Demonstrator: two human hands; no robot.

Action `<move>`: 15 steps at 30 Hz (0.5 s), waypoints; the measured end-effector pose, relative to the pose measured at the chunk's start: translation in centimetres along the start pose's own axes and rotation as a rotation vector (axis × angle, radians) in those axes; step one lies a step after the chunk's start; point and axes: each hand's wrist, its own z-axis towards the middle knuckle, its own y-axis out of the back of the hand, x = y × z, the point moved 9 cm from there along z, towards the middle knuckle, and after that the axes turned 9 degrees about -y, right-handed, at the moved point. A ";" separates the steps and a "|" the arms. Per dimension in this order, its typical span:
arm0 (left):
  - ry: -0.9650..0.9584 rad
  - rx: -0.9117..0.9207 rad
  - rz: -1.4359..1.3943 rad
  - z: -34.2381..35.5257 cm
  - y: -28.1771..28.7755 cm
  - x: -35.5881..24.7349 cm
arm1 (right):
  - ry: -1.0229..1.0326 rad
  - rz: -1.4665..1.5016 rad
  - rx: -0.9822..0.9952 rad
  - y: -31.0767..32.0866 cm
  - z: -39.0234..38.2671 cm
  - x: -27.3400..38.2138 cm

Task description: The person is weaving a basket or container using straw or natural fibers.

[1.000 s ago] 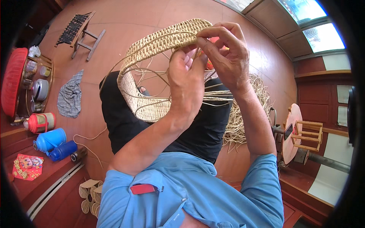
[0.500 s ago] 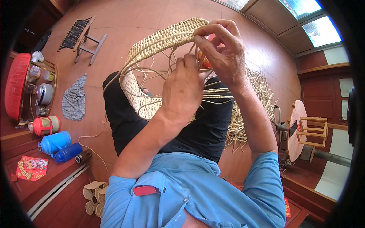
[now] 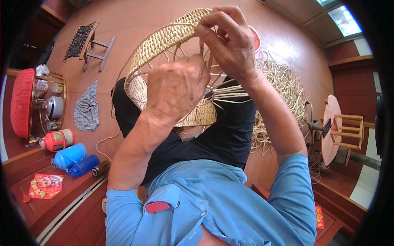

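Observation:
A woven straw basket point(image 3: 164, 43), pale and rope-like, rests tilted between my knees, with thin brown canes or cords crossing its open middle. My right hand point(image 3: 230, 47) pinches the upper right part of its woven rim, thumb and forefinger together. Just below and to the left, my left hand point(image 3: 174, 88) is closed in a fist, back toward me, around brown strands point(image 3: 202, 47) that run up toward the right fingertips. A bundle of pale twisted cords point(image 3: 230, 92) extends from the basket's middle over my right thigh. My palms hide part of the weaving.
Loose straw cord point(image 3: 283, 94) lies in a large heap on the floor at right. Beyond it stands a round-topped device point(image 3: 330, 131) with a small wooden frame. At left are thermos flasks point(image 3: 69, 156), a shelf with a red basin point(image 3: 22, 102), a checked cloth point(image 3: 87, 108) and a folding stool point(image 3: 88, 45).
Both hands and the basket's rim now appear higher and slightly left in view. My left fist has turned, showing more of its back; my right hand keeps its pinch at the rim.

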 end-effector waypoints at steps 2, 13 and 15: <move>-0.087 0.048 0.035 -0.3 -0.4 -0.2 | -0.096 -0.057 0.109 -1.0 -0.4 -1.1; -0.188 -0.020 0.157 -1.8 -0.8 -1.0 | 0.142 -0.095 -0.133 1.1 -1.2 1.3; -0.216 -0.084 0.132 -3.2 -0.5 -1.3 | 0.099 -0.245 -0.220 2.5 -4.2 1.9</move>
